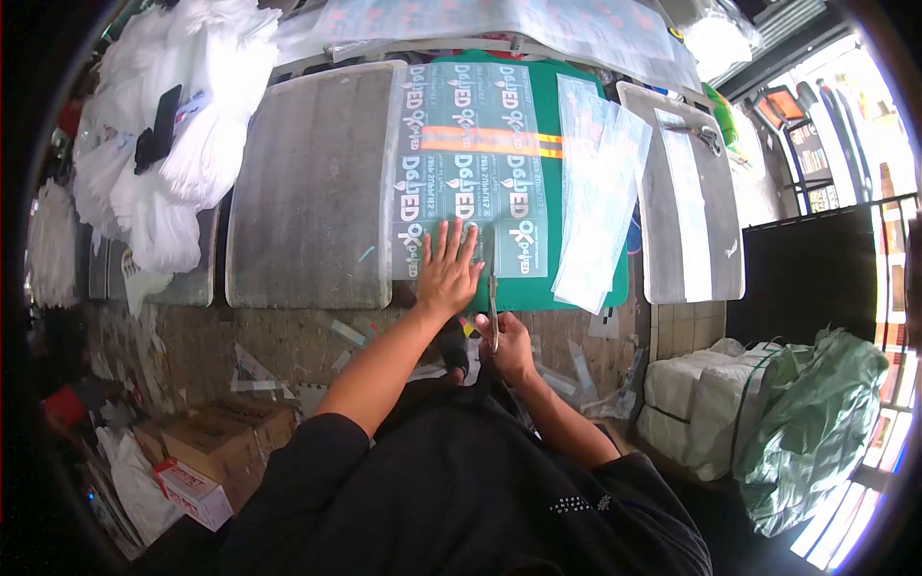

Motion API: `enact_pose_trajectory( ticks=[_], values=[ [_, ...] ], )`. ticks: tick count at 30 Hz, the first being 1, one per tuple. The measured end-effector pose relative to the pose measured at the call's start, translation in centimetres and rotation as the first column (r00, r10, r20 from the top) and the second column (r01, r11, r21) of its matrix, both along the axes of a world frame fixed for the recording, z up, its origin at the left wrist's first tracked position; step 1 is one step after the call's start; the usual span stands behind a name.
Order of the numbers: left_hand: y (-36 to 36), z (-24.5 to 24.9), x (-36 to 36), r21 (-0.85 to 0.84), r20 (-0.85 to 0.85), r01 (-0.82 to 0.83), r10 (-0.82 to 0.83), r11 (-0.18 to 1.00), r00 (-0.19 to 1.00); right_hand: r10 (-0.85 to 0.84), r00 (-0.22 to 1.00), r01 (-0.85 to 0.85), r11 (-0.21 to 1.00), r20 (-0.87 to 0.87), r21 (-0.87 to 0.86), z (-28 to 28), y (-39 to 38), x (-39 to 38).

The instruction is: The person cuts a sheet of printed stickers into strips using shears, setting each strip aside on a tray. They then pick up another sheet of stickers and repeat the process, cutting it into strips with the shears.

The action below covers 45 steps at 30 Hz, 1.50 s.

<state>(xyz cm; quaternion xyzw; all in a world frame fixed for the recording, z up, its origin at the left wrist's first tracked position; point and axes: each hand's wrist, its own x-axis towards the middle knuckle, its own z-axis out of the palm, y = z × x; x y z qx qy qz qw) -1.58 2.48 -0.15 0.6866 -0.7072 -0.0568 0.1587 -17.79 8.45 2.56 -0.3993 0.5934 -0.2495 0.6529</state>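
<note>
My left hand (448, 276) lies flat with fingers spread on a clear film sheet (526, 206) printed with repeated white "DepED" lettering. My right hand (509, 349) is closed around the handles of a pair of scissors (494, 300). Their blades point away from me and overlap the sheet's near edge, just right of my left hand. Under the film is a green board or cloth (547, 293), showing along its right side and near edge. An orange striped band (451, 140) crosses the sheet. Several loose cut film strips (597, 197) lie overlapping on the right.
A grey padded board (307, 192) stands left, another (706, 221) right, bearing a film strip and metal tool (704, 134). White bags (192, 115) hang at left with a black phone-like object (165, 120). Cartons (216, 437) and wrapped bundles (706, 398) sit below. Film scraps litter the floor.
</note>
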Motion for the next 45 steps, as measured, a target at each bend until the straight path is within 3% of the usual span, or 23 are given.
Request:
enact_pose_trajectory(
  ticks=[4, 7, 9, 13, 15, 17, 20, 22, 24, 27, 36, 43, 45],
  values=[
    [0.0, -0.2, 0.0, 0.010, 0.020, -0.003, 0.002, 1.000, 1.000, -0.116, 0.981, 0.089, 0.981, 0.154, 0.173, 0.0, -1.5, -0.1],
    [-0.1, -0.3, 0.1, 0.012, 0.028, 0.000, -0.001, 1.000, 1.000, -0.060, 0.991, 0.048, 0.993, 0.116, 0.107, 0.0, -2.4, -0.3],
    [-0.1, -0.2, 0.1, 0.023, 0.020, -0.005, 0.004, 1.000, 1.000, 0.011, 1.000, -0.011, 1.000, -0.009, -0.024, 0.6, -2.4, -0.4],
    [0.0, 0.2, 0.1, 0.032, 0.008, 0.011, -0.011, 0.999, 1.000, 0.018, 0.999, -0.018, 1.000, -0.030, 0.001, 2.1, -3.0, -0.5],
    [0.1, 0.3, 0.2, 0.028, -0.005, 0.031, -0.031, 0.999, 1.000, 0.012, 1.000, -0.013, 0.990, 0.011, 0.137, 2.4, -4.0, -0.5],
    [0.2, 0.4, 0.2, 0.020, -0.017, 0.053, -0.052, 0.998, 0.998, -0.016, 0.999, 0.012, 0.993, 0.029, 0.115, 2.5, -4.5, -0.3],
    [1.0, -0.3, 0.4, 0.005, -0.016, 0.167, -0.167, 0.986, 0.986, -0.002, 1.000, 0.001, 0.999, 0.016, 0.044, 2.7, -5.0, -0.5],
    [1.9, -0.2, 0.5, 0.013, -0.054, 0.335, -0.334, 0.942, 0.941, 0.035, 0.999, -0.035, 0.999, -0.022, -0.005, 2.8, -5.2, -0.8],
    [2.1, -0.1, 0.3, 0.010, -0.064, 0.347, -0.346, 0.938, 0.936, 0.125, 0.982, -0.132, 0.990, -0.139, -0.040, 2.7, -5.5, -1.1],
    [2.0, 0.2, 0.4, 0.012, -0.072, 0.362, -0.361, 0.932, 0.930, 0.062, 0.998, -0.063, 0.998, 0.007, 0.022, 2.3, -5.5, -1.3],
    [1.7, 0.2, 0.1, 0.043, -0.042, 0.363, -0.361, 0.931, 0.931, 0.153, 0.980, -0.156, 0.988, -0.124, -0.016, 1.6, -7.3, -1.5],
    [1.5, 0.4, 0.2, 0.086, -0.047, 0.369, -0.366, 0.926, 0.929, 0.109, 0.990, -0.114, 0.992, -0.087, -0.053, 2.3, -8.5, -0.6],
    [1.4, 0.7, 0.2, 0.083, -0.058, 0.368, -0.364, 0.926, 0.929, 0.096, 0.995, -0.096, 0.995, -0.032, 0.009, 2.2, -8.8, -0.4]
  ],
)
